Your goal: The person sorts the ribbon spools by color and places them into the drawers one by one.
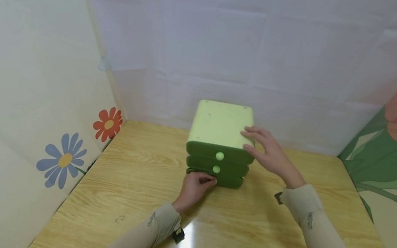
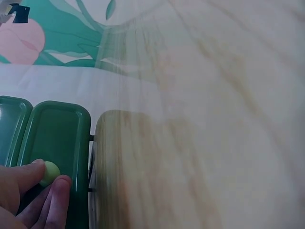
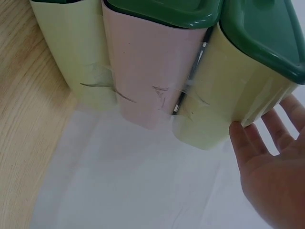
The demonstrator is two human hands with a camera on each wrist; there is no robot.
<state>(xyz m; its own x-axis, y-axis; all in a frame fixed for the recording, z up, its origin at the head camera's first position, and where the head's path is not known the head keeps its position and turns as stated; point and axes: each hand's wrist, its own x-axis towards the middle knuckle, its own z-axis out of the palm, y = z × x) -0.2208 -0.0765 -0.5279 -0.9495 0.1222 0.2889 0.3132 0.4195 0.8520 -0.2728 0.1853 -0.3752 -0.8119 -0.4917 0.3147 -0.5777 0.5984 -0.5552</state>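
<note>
A small three-tier drawer unit (image 1: 221, 122) stands on the table, with a pale green top, dark green drawer fronts and round light green knobs. My left hand (image 1: 194, 187) is at the lowest drawer (image 1: 229, 181); its thumb and fingers pinch that drawer's knob (image 2: 49, 173), seen in the left wrist view. How far this drawer stands out, I cannot tell. My right hand (image 1: 269, 151) rests with extended fingers on the right edge of the unit's top. In the right wrist view its fingertips (image 3: 237, 128) touch the top tier (image 3: 209, 90), above a pink middle tier (image 3: 152, 67).
The wood-grain table (image 1: 134, 197) extends around the unit. Behind it hangs a creased white sheet (image 1: 205, 53). A flower-printed panel (image 1: 35, 104) borders the left side, and another printed panel (image 1: 396, 159) the right.
</note>
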